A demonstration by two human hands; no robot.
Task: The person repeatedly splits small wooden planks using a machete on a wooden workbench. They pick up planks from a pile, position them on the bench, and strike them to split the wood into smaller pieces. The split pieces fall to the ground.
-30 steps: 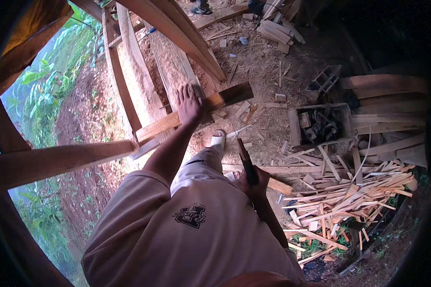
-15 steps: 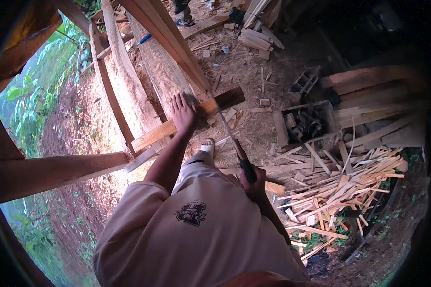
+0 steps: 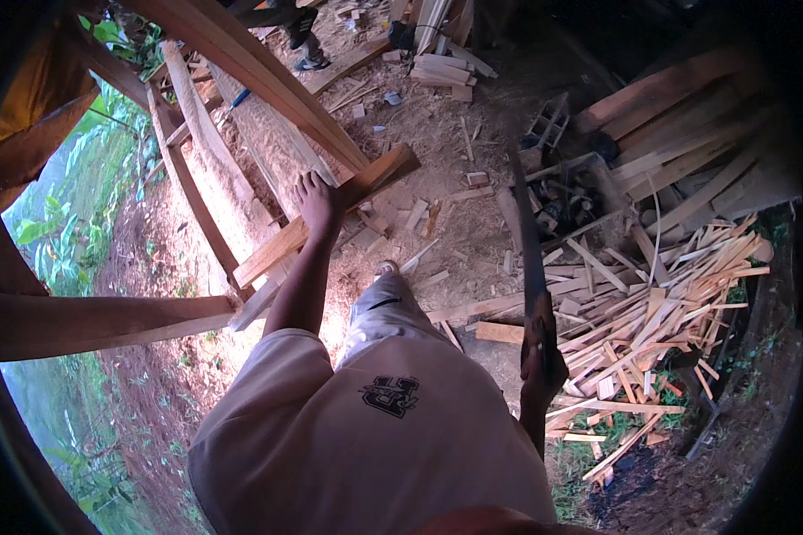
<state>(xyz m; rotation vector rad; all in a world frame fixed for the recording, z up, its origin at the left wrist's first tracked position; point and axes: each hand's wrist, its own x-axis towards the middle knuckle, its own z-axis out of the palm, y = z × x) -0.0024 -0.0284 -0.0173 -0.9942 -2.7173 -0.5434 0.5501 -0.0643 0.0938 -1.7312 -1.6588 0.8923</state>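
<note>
My left hand [image 3: 317, 203] lies over a wooden board [image 3: 277, 245], palm on it and fingers stretched past its far edge. That board rests slantwise across a longer plank [image 3: 272, 125], its right end sticking out beyond my hand. Out to the right, my right hand [image 3: 542, 364] is closed round the dark handle of a handsaw [image 3: 530, 241]. The saw's blade points away from me and stands apart from the board. Parts of my right fingers are in shadow.
Upright timber beams [image 3: 259, 76] rise beyond the board, and a thick beam [image 3: 107, 323] stands at left. A heap of wood offcuts [image 3: 660, 330] covers the ground at right, near a box [image 3: 567, 201] of dark items. Another person's leg [image 3: 308, 45] shows far off.
The handsaw has come away from the board and swung right with my right hand. My left hand stays on the board. The whole view has shifted slightly.
</note>
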